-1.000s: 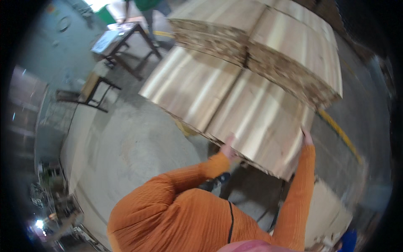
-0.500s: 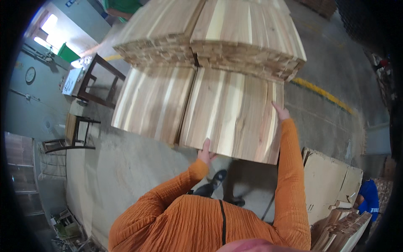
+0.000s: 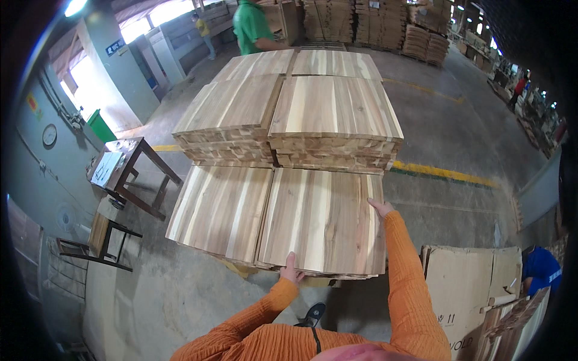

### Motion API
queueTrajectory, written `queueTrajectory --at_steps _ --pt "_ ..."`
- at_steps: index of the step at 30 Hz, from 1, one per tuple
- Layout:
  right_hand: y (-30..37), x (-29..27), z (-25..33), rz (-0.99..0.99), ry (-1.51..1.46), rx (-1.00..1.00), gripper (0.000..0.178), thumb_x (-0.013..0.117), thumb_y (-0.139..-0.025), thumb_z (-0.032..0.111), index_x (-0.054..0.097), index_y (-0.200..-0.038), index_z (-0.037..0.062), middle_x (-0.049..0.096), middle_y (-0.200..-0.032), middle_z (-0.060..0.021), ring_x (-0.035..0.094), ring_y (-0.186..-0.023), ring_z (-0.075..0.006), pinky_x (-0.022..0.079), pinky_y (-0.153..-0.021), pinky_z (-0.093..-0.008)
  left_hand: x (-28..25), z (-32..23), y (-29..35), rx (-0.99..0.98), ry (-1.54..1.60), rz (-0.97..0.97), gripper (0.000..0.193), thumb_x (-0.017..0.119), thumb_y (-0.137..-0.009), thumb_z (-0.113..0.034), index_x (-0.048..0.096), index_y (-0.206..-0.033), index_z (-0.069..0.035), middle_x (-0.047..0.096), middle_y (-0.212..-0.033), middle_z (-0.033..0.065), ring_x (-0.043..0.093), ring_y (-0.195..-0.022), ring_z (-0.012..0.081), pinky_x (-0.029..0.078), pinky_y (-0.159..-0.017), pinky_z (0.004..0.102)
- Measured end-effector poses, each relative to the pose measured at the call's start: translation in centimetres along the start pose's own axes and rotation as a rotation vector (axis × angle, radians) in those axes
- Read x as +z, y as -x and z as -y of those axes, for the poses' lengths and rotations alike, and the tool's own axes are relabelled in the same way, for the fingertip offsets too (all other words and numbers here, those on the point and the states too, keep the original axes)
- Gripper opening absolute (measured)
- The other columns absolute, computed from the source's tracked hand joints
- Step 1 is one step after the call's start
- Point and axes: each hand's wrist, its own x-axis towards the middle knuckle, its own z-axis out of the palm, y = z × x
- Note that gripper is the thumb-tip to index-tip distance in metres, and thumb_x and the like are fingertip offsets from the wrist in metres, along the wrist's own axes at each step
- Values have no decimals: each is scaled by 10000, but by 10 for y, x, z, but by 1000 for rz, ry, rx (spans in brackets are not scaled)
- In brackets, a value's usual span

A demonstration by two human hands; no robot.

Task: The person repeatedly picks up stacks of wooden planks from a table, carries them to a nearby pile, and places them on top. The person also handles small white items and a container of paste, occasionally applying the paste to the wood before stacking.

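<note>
A striped wooden panel (image 3: pixel 322 222) lies on top of the near right stack, its near edge towards me. My left hand (image 3: pixel 291 269) grips that near edge, thumb on the top face and fingers mostly hidden below. At the panel's right edge my right hand (image 3: pixel 380 207) holds on, its thumb over the top and the other fingers out of sight. Beside it, a matching panel (image 3: pixel 223 210) tops the near left stack, with a narrow gap between the two. Behind these rise two taller panel stacks (image 3: pixel 334 147), whose layered edges show.
A dark wooden table (image 3: pixel 133 157) and a chair (image 3: pixel 103 240) stand at left. Large cardboard sheets (image 3: pixel 460 289) are at lower right, near a person in blue (image 3: pixel 542 269). Beyond the stacks is a person in green (image 3: pixel 250 27). A yellow line (image 3: pixel 445 173) crosses the floor.
The view has tilted up, showing more of the hall behind the stacks. Both hands keep their hold on the right panel, which now sits flush on its stack beside the left one.
</note>
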Motion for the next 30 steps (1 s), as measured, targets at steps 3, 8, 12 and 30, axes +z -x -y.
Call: queueTrajectory --at_steps 3,8,12,30 --pt "9 8 13 -76 152 -26 975 732 -651 534 379 -1298 -105 484 -1282 -235 495 -1172 -320 393 -965 -385 -7 0 -8 3 -16 -15 768 642 -734 -607 408 -1211 -52 569 -1048 108 571 -848 249 445 -821 437" --pt "51 14 15 -403 459 -323 697 673 -739 400 450 -1269 7 500 -1261 -205 501 -1136 -339 391 -964 -408 -7 -4 -5 21 -143 75 1049 632 -672 -690 270 -1312 59 485 -1121 228 559 -876 297 491 -726 401" --pt "126 37 -15 -627 369 -682 456 634 -771 281 526 -1149 51 564 -1111 -163 529 -1027 -343 403 -928 -408 -5 -5 -4 56 -165 16 998 591 -686 -717 361 -1243 78 530 -914 230 560 -634 274 490 -525 376" --pt "611 -65 -345 -1375 -234 -134 105 610 -824 131 638 -902 65 612 -714 -98 592 -600 -179 475 -570 -290 57 181 153 142 -954 1279 193 605 -883 -243 547 -867 -59 611 -766 48 572 -687 131 457 -642 272"
